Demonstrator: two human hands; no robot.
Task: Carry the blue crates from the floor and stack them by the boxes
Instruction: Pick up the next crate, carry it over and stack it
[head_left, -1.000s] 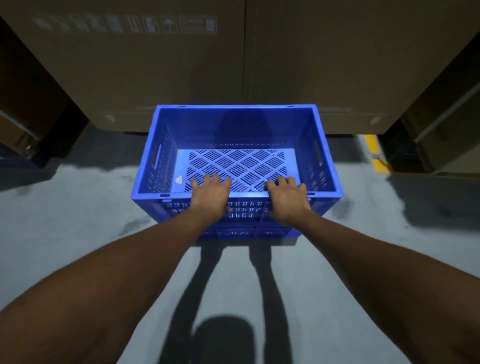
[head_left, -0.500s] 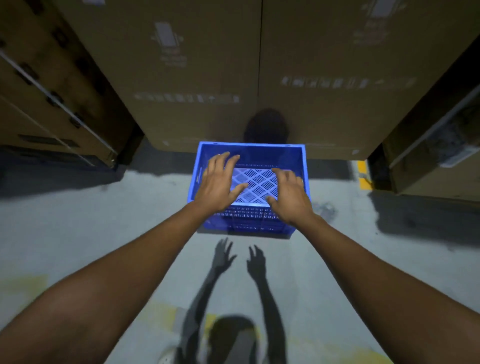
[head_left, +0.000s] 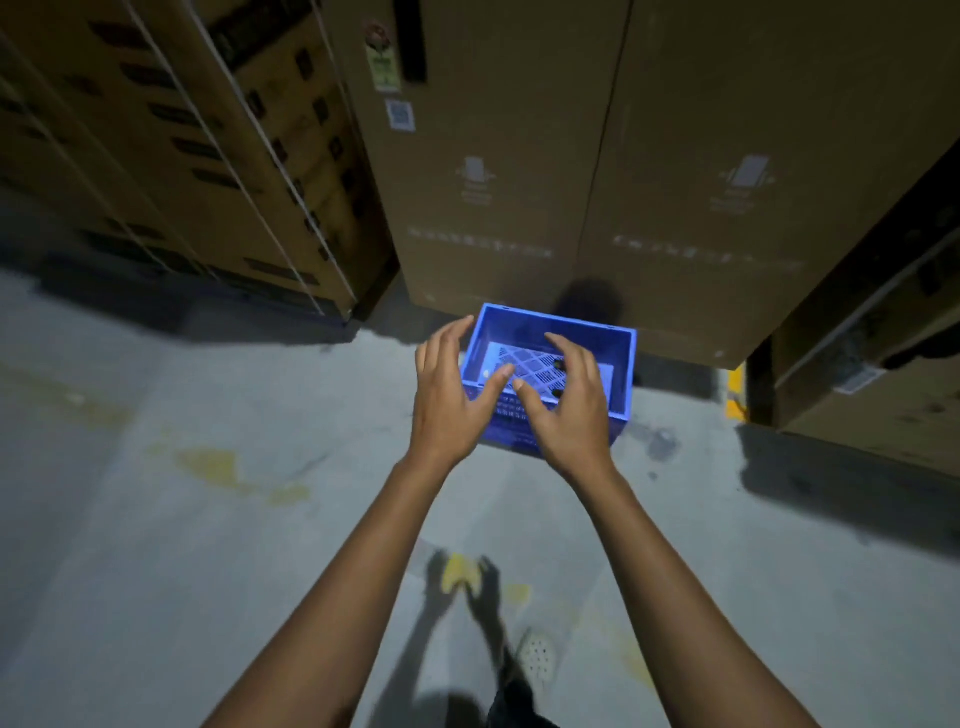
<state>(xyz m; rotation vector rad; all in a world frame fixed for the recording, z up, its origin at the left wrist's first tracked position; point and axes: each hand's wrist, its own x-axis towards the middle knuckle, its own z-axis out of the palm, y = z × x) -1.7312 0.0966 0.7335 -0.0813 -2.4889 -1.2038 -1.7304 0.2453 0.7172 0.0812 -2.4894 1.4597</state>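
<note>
A blue plastic crate with a slotted bottom sits on the grey floor, its far side close to tall cardboard boxes. It is empty. My left hand hovers above the crate's near left corner, fingers spread and holding nothing. My right hand hangs over the crate's near wall, fingers apart and curled, also holding nothing. Both hands are clear of the crate and hide part of its near rim.
More strapped cardboard boxes stand at the left, and another stack at the right. Worn yellow paint marks streak the concrete floor. A white shoe shows at the bottom.
My hands let go of the crate's near rim and lifted away with fingers spreading. My view rose and pulled back, so the crate looks smaller and farther.
</note>
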